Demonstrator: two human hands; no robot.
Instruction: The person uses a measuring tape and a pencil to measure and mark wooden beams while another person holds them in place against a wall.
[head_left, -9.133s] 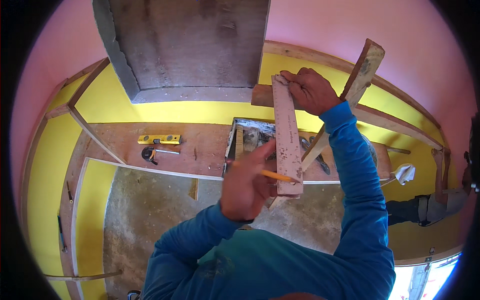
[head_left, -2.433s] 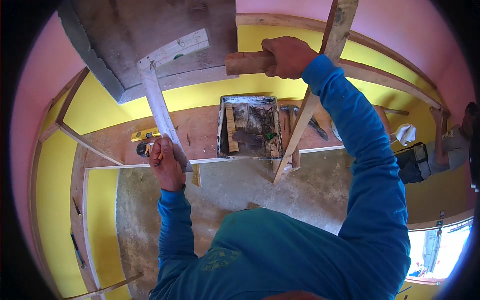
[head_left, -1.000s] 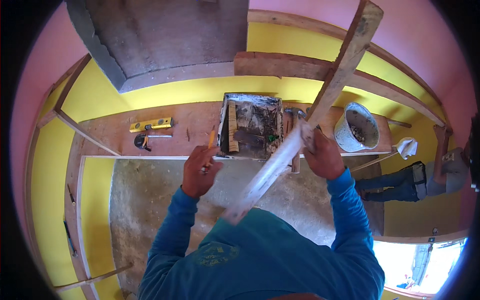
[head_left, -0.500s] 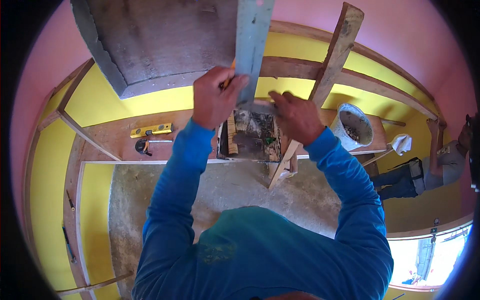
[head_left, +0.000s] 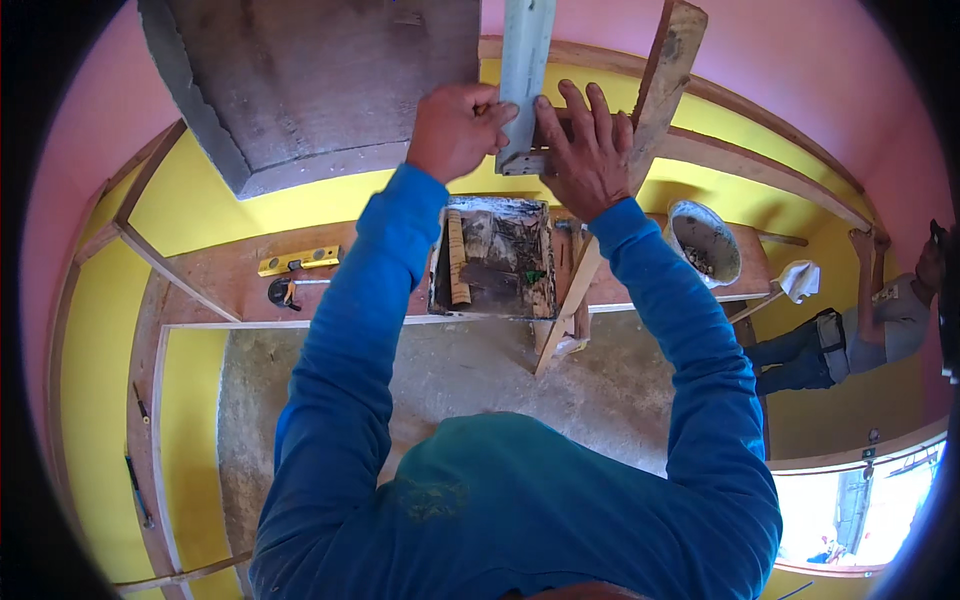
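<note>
A long grey metal strip (head_left: 530, 65) stands upright in front of me, with a short grey metal piece (head_left: 527, 163) set crosswise at its lower end. My left hand (head_left: 455, 130) is closed at the strip's left edge, its thumb and fingers pinching it. My right hand (head_left: 592, 150) lies on the other side with fingers stretched and spread, its thumb by the strip's right edge. The short piece runs toward the right palm, which hides its far end. Below the hands, a dirty rectangular tray (head_left: 437, 270) holds dark debris and a ridged tan strip (head_left: 459, 258).
A wooden bench (head_left: 225, 270) carries a yellow spirit level (head_left: 300, 261), a black tape measure (head_left: 283, 293) and a mortar-stained bucket (head_left: 706, 243). An upright timber (head_left: 665, 80) rises beside my right hand. A grey-edged dark panel (head_left: 330, 80) hangs upper left. Another person (head_left: 850, 330) stands at right.
Both hands have moved up, and the metal strip has shifted up and right with them. My right fingers have spread out. The pencil seen in my left hand before no longer shows.
</note>
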